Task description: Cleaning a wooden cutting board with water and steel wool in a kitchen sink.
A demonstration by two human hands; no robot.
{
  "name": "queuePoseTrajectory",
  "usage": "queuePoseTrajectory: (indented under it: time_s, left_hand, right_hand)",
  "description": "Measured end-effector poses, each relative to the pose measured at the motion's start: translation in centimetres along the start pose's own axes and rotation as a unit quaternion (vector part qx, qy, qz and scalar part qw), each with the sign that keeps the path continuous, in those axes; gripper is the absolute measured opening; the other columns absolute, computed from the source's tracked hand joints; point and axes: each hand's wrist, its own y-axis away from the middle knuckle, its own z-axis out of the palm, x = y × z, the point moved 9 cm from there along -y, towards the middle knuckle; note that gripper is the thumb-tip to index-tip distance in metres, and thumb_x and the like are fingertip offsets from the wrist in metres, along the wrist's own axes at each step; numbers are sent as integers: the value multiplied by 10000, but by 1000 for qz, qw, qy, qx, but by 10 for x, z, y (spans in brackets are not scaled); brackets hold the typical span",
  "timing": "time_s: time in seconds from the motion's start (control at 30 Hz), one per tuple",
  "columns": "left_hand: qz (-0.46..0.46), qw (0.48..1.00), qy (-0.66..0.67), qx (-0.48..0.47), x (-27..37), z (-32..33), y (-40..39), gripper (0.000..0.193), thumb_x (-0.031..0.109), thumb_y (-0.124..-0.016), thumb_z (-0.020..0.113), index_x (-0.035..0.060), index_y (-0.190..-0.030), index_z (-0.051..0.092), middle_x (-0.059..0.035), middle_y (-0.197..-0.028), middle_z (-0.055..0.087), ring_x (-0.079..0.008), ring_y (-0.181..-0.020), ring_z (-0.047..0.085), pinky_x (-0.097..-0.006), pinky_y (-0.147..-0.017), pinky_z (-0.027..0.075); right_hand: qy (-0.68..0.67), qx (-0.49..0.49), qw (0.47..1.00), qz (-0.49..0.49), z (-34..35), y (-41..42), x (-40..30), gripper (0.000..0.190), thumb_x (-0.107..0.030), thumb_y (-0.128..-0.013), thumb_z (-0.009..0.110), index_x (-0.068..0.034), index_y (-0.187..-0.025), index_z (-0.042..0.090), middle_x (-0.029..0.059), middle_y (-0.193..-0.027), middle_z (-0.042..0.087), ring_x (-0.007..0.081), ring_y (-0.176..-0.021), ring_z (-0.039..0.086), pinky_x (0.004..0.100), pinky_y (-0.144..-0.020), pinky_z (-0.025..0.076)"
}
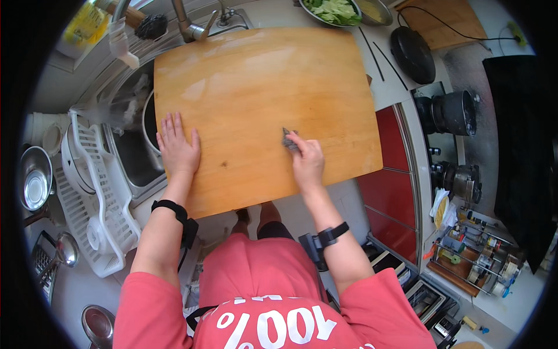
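A large wooden board (261, 100) lies before me across the corner of the sink and counter, its near edge jutting out over the floor. Wet, shiny patches show on its far left part. My left hand (178, 148) rests flat at the board's left edge, fingers slightly spread, with nothing in it. In my right hand (307, 158) is a small grey scrubber (288, 140), pinched by the fingers against the board right of its middle. Whether it is steel wool or a wadded cloth I cannot tell. Each forearm wears a black strap with a device.
Left of the board is a steel sink (135, 152) with a pot and clear plastic bag, beside a white dish rack (98, 192). A faucet (189, 30) stands behind. Far right are a bowl of lettuce (333, 11), two black chopsticks (372, 54), and a stove with pots (453, 113).
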Motion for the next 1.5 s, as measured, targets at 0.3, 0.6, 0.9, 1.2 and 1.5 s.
queuePoseTrajectory:
  time_s: [0.3,0.6,0.9,1.2,1.5]
  left_hand:
    - [10,1000,-3,21,1,-1,2,648,409,-976,467,130,-1540,310,-116,-1605,289,-273,-1494,239,-482,-1207,181]
    - [-4,999,-40,4,-9,8,2,663,435,-986,435,138,-1557,278,-103,-1624,253,-267,-1503,218,-483,-1209,173]
    - [0,1000,-28,4,-2,9,-9,661,450,-987,423,130,-1552,297,-123,-1623,249,-269,-1508,206,-485,-1213,152]
    - [-13,1000,-18,-2,-10,9,-11,673,468,-984,419,140,-1557,291,-114,-1624,250,-260,-1511,197,-472,-1218,139]
    - [-11,1000,-19,-4,-15,10,-11,676,460,-980,431,137,-1557,290,-114,-1625,249,-259,-1510,201,-479,-1216,140]
  right_hand:
    - [161,153,954,199,-112,18,133,300,-37,-847,678,-103,-1138,714,117,-1037,724,292,-892,630,395,-828,517]
    - [104,67,991,49,-54,24,70,374,58,-825,602,-156,-1103,732,95,-869,666,284,-825,596,417,-759,503]
    - [56,75,995,48,16,36,-12,251,-35,-863,619,-153,-1062,717,95,-816,612,274,-804,574,402,-715,486]
    - [160,98,977,101,-50,-9,66,300,21,-822,601,-142,-1040,727,93,-823,638,287,-811,587,418,-731,504]
    - [64,-8,996,-69,16,0,-15,268,-1,-840,605,-161,-1013,732,89,-821,653,294,-815,610,421,-740,509]
